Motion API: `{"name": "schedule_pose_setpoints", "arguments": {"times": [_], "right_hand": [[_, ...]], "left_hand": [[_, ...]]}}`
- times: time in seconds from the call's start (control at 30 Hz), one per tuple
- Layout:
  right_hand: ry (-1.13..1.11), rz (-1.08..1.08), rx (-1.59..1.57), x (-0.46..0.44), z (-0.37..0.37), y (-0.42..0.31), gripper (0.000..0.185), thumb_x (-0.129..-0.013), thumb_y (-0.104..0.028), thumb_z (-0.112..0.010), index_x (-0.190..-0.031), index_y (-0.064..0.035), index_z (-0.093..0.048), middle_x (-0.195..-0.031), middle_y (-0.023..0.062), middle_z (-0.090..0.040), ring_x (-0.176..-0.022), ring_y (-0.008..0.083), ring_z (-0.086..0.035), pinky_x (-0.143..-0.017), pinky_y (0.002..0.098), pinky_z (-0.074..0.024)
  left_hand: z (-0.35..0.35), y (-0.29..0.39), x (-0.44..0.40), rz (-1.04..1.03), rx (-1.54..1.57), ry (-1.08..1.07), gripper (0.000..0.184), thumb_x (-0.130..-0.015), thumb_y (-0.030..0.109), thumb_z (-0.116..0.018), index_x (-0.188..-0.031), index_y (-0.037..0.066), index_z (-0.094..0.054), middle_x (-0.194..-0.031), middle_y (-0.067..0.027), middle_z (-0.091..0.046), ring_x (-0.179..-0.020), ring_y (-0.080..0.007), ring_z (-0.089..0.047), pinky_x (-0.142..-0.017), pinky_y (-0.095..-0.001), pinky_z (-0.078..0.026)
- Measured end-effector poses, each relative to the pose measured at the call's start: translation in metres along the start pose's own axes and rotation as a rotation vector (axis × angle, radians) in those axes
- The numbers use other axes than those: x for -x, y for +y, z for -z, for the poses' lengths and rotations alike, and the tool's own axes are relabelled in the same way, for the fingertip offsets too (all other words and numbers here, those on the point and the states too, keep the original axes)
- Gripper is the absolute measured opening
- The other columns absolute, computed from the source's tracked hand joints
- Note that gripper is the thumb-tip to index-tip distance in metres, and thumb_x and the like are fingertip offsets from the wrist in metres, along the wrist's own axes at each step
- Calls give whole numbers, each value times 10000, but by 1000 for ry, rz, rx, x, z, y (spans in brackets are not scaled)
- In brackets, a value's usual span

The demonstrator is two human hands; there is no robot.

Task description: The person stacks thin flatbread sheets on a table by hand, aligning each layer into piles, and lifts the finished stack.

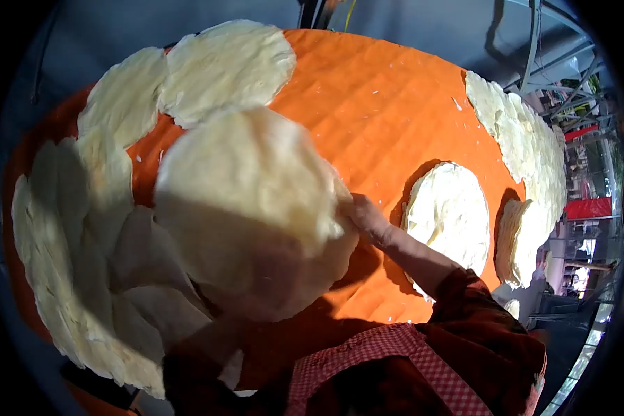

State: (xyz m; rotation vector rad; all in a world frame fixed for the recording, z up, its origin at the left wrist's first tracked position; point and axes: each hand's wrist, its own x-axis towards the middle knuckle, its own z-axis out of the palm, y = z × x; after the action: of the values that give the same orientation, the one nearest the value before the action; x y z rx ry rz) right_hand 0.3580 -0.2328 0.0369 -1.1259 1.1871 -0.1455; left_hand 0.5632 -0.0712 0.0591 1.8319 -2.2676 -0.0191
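Note:
A large, thin, round flatbread (249,201) hangs in front of me over the orange cloth, its outline blurred. Its right edge is pinched in my right hand (369,220), thumb and fingers closed on it. My left forearm (218,340) lies in shadow at the bottom, and the fingers of that hand do not show. To the right of my right hand sits a stack of round flatbreads (447,218). Behind the held bread, another flatbread (229,66) lies at the far edge beside a smaller-looking one (126,93).
An orange cloth (374,97) covers the work surface. Overlapping flatbreads (69,256) line its left side. More flatbreads (520,132) and a thick stack (516,243) line the right edge. Metal bars and red items stand beyond on the right.

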Motion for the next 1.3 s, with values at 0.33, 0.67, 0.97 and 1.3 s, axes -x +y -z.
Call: {"name": "schedule_pose_setpoints", "arguments": {"times": [0.33,0.67,0.97,1.3], "right_hand": [[-310,99,-174,19,69,111,510,-947,-258,-431,-1332,70,-369,-1275,203,-512,-1159,264,-513,-964,359,-435],[86,214,-295,109,63,130,313,-921,-65,-452,-1184,75,-548,-1126,190,-627,-1073,258,-585,-915,353,-472],[293,-53,-133,126,41,90,313,-876,-174,-604,-1096,46,-624,-1020,128,-668,-901,229,-643,-828,352,-516],[386,221,287,80,6,104,327,-724,-142,-675,-1004,24,-647,-822,157,-673,-775,229,-650,-715,367,-506]], "left_hand": [[-18,17,-57,122,625,-44,239,-850,269,-613,-969,63,-596,-947,-182,-568,-898,-316,-560,-777,-452,-471],[-80,-252,-183,269,-374,-24,405,-878,121,-462,-1282,122,-491,-1333,-100,-491,-1163,-283,-525,-910,-465,-463],[23,11,-75,-227,-123,34,289,-735,105,-569,-1020,76,-608,-904,-92,-557,-737,-261,-600,-554,-369,-497],[-34,170,63,-21,195,68,255,-879,254,-575,-1068,87,-541,-1118,-159,-569,-898,-341,-603,-680,-438,-505]]}}
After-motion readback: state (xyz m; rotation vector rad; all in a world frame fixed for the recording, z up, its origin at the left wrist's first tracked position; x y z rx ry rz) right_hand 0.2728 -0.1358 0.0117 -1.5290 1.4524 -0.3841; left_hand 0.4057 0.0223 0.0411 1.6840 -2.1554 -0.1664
